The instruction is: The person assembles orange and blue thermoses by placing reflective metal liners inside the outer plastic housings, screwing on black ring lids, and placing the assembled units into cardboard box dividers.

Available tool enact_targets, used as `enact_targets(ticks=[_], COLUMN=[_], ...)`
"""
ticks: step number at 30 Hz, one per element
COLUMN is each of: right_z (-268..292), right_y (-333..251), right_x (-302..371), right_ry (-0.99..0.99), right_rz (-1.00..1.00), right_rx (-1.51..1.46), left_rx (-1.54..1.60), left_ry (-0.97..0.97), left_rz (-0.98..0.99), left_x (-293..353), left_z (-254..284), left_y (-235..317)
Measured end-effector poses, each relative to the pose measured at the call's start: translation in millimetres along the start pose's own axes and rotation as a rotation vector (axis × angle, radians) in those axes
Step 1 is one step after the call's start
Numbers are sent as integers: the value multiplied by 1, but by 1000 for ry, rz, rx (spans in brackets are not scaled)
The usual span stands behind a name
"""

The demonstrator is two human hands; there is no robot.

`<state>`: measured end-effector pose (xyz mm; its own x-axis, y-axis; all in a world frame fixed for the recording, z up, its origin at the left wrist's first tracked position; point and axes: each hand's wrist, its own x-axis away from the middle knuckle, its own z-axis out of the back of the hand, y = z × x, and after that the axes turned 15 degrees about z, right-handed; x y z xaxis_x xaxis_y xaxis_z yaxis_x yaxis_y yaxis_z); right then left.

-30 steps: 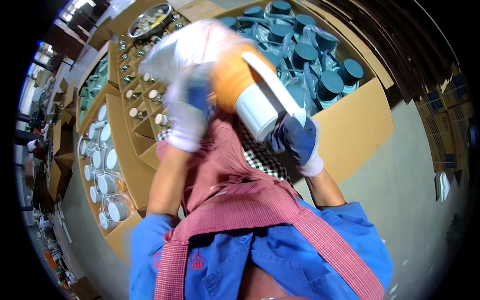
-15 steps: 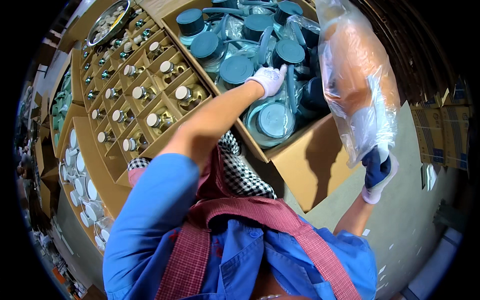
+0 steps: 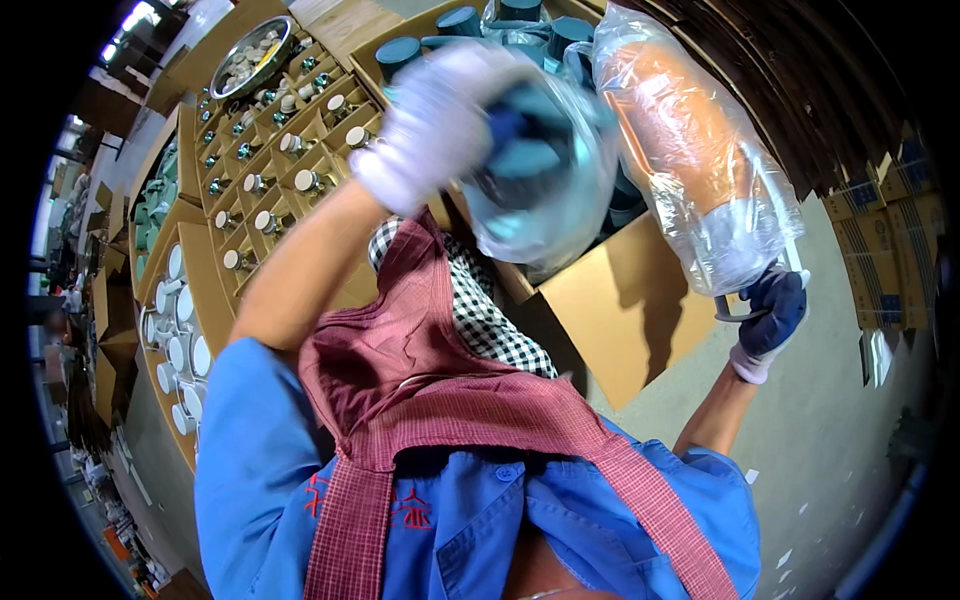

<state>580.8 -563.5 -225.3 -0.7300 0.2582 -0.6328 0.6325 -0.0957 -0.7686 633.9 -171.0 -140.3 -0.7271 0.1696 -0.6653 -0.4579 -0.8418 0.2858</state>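
Note:
My left hand (image 3: 430, 125), in a white glove and smeared by motion, is closed on a bagged teal jug (image 3: 535, 170) raised over the open carton. Its clear plastic blurs, and the jug's exact shape is hard to make out. My right hand (image 3: 772, 312), in a glove with a dark blue palm, grips the white handle of an orange and white thermos jug (image 3: 690, 140). That one is wrapped in clear plastic and leans over the carton's right side. More teal lidded jugs (image 3: 460, 22) sit in the carton, partly hidden behind my left hand.
To the left stands a divided carton with white-capped glass bottles (image 3: 310, 180); a metal bowl (image 3: 252, 58) of small pale pieces rests at its far end. A carton of white cup-like parts (image 3: 180, 350) lies further left. Brown cardboard sheets (image 3: 770, 80) are stacked at right.
My left hand has risen from among the teal jugs, lifting one out in its plastic. My right hand still holds the thermos jug, which has shifted slightly, its handle now visible.

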Motion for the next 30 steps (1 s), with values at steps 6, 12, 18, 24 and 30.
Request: enact_targets(ticks=[6,12,18,24,30], right_z=[46,121,147,57,-81], right_y=[-69,-134,-189,-199,-180], right_x=[13,55,91,67,-22], right_ry=[-17,-48,-89,-320,-301], right_rz=[175,410,332,-208,-639], right_rx=[-29,5,-70,-129,-1372], left_rx=[178,695,1139,942,975], left_ry=[146,357,530,582,754], left_rz=[593,900,1057,1046,902], left_x=[7,48,47,67,91], left_z=[89,60,1,-38,47], left_y=[-57,-115,-94,-101,-125])
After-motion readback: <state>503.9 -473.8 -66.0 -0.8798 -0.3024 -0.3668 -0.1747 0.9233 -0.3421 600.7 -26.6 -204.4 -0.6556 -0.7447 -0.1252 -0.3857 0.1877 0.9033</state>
